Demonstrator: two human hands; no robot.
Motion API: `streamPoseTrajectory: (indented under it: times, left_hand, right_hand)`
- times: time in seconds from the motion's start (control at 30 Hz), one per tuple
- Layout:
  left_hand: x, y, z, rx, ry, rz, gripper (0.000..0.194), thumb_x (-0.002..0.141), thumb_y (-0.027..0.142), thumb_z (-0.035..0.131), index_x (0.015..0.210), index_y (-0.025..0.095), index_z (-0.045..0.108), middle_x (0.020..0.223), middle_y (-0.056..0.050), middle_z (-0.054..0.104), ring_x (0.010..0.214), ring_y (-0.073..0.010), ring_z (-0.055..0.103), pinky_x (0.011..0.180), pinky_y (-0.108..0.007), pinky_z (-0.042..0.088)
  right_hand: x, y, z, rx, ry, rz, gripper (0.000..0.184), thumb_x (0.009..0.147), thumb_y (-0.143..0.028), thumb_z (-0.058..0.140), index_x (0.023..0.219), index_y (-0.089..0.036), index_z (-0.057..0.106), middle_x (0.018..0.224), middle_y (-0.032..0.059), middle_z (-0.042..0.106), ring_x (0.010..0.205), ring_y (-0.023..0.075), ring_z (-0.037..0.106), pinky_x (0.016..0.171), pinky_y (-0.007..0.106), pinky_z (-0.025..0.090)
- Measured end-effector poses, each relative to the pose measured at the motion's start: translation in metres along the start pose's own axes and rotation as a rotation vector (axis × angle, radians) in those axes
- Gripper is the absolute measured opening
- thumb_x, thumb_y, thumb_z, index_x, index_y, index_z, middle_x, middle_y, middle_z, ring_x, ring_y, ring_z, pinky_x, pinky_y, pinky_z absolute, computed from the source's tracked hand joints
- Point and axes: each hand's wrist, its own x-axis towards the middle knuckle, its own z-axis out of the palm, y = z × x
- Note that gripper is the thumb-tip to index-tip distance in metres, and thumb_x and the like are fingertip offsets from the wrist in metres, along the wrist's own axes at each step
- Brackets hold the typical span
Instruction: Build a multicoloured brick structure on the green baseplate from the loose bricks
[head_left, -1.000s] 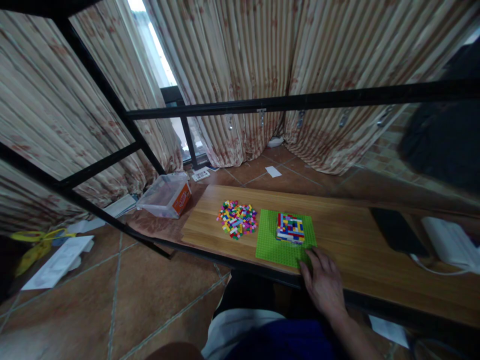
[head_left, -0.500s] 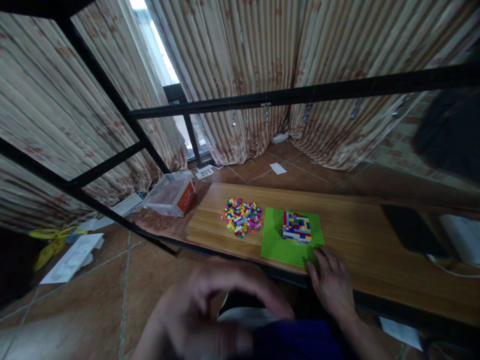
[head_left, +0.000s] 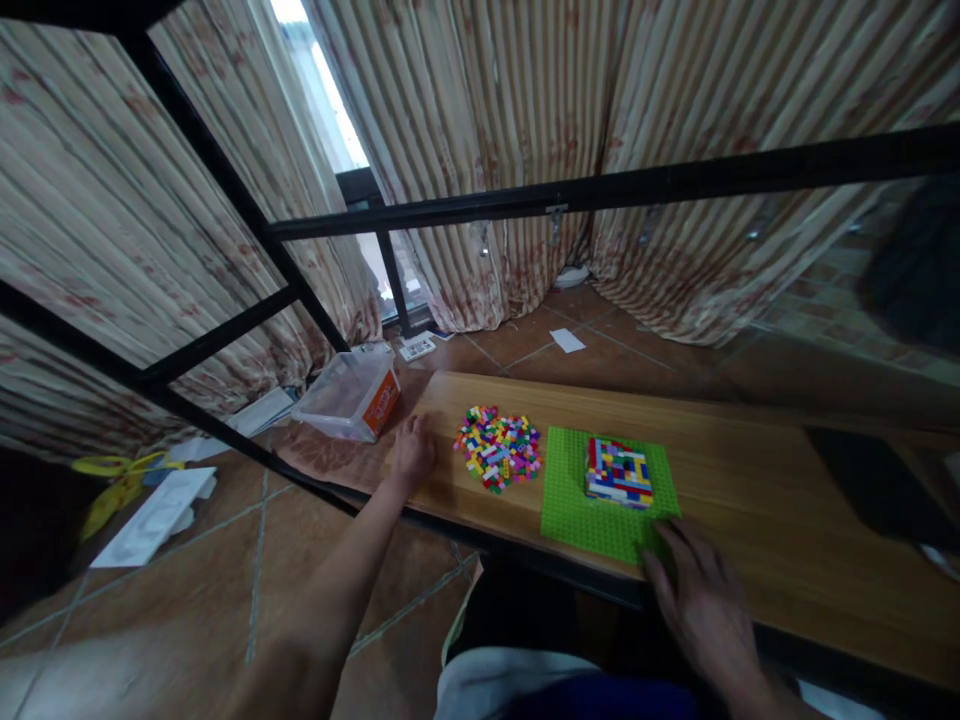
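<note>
My left hand point(head_left: 412, 452) rests at the left end of the wooden tabletop, left of a pile of small multicoloured building bricks point(head_left: 501, 448) and apart from it. Its fingers look loosely spread, with nothing visible in them. My right hand point(head_left: 701, 590) lies at the near right corner of a green baseplate point(head_left: 566, 515). Thumb and fingers are apart, the fingertips touching the plate's edge. On the plate stands a low rectangular structure point(head_left: 619, 473) of red, blue, white and yellow bricks.
A clear plastic box point(head_left: 341, 395) with an orange label stands beyond my left hand. A dark flat object point(head_left: 874, 480) lies on the tabletop at the right. Black metal bars point(head_left: 480, 212) run across behind the table, with curtains point(head_left: 510, 120) beyond.
My left hand has moved from close in front of me out to the tabletop's left end. The right hand stays at the baseplate's corner. The view has shifted slightly.
</note>
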Motion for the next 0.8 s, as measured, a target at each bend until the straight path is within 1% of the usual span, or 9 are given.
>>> streamPoseTrajectory:
  times: [0.1,0.17,0.23,0.3,0.43,0.5,0.57,0.67,0.8]
  left_hand:
    - [0.008,-0.001,0.015,0.024,0.015,0.024,0.042,0.086,0.016,0.048,0.128,0.012,0.054,0.137,-0.018,0.054,0.131,-0.0311,0.047,0.113,-0.048,0.035]
    - [0.009,-0.002,0.023,0.041,0.021,0.035,0.040,0.089,0.021,0.047,0.128,0.013,0.055,0.138,-0.017,0.053,0.132,-0.0313,0.046,0.113,-0.049,0.034]
    - [0.007,-0.003,0.026,0.073,0.030,0.047,0.039,0.092,0.025,0.044,0.128,0.013,0.055,0.138,-0.017,0.054,0.132,-0.0314,0.046,0.113,-0.051,0.034]
    - [0.005,-0.004,0.027,0.102,0.041,0.059,0.039,0.093,0.027,0.043,0.128,0.013,0.055,0.137,-0.017,0.054,0.130,-0.0307,0.046,0.113,-0.050,0.034]
    - [0.004,-0.003,0.026,0.103,0.058,0.054,0.037,0.093,0.028,0.045,0.125,0.014,0.058,0.134,-0.015,0.057,0.127,-0.0292,0.049,0.113,-0.045,0.034]
    - [0.004,-0.003,0.026,0.097,0.062,0.045,0.037,0.093,0.028,0.045,0.124,0.013,0.059,0.134,-0.014,0.057,0.125,-0.0291,0.049,0.113,-0.044,0.034]
    - [0.004,-0.001,0.025,0.091,0.064,0.033,0.037,0.092,0.027,0.046,0.123,0.012,0.059,0.133,-0.015,0.057,0.125,-0.0293,0.049,0.113,-0.044,0.034]
    - [0.003,0.001,0.024,0.080,0.064,0.017,0.036,0.092,0.027,0.046,0.122,0.013,0.060,0.133,-0.014,0.057,0.125,-0.0290,0.049,0.113,-0.044,0.034]
    - [0.003,0.002,0.024,0.069,0.053,-0.001,0.035,0.092,0.027,0.047,0.123,0.016,0.059,0.133,-0.012,0.057,0.124,-0.0284,0.049,0.111,-0.045,0.036]
  right_hand:
    - [-0.004,-0.011,-0.006,0.060,0.048,0.026,0.045,0.094,-0.048,0.042,0.125,-0.019,0.056,0.127,0.0168,0.058,0.116,0.0343,0.055,0.095,0.055,0.047]
    - [-0.001,-0.029,-0.010,0.116,0.059,0.017,0.041,0.093,-0.047,0.045,0.123,-0.022,0.059,0.127,0.0154,0.059,0.114,0.0337,0.057,0.095,0.055,0.048]
    - [0.013,-0.056,-0.010,0.239,-0.014,-0.012,0.034,0.094,-0.042,0.047,0.119,-0.026,0.061,0.127,0.0118,0.061,0.113,0.0302,0.059,0.096,0.050,0.049]
    - [0.040,-0.085,-0.004,0.361,-0.092,-0.025,0.029,0.094,-0.039,0.047,0.113,-0.027,0.064,0.123,0.0101,0.064,0.111,0.0268,0.062,0.094,0.045,0.051]
    - [0.122,-0.129,0.030,0.494,-0.157,0.030,0.029,0.095,-0.037,0.043,0.107,-0.023,0.066,0.110,0.0087,0.069,0.103,0.0229,0.064,0.090,0.039,0.051]
    - [0.161,-0.141,0.052,0.457,-0.193,0.050,0.029,0.094,-0.036,0.044,0.101,-0.022,0.068,0.100,0.0083,0.071,0.093,0.0228,0.065,0.084,0.037,0.051]
    - [0.191,-0.149,0.073,0.427,-0.244,0.006,0.027,0.093,-0.031,0.044,0.101,-0.021,0.068,0.100,0.0085,0.070,0.094,0.0226,0.063,0.086,0.036,0.048]
    - [0.220,-0.159,0.099,0.395,-0.300,-0.123,0.027,0.092,-0.024,0.044,0.104,-0.021,0.068,0.104,0.0082,0.068,0.100,0.0227,0.060,0.092,0.037,0.045]
    - [0.237,-0.168,0.128,0.324,-0.374,-0.287,0.029,0.091,-0.018,0.044,0.108,-0.018,0.068,0.111,0.0104,0.066,0.106,0.0239,0.057,0.096,0.038,0.042]
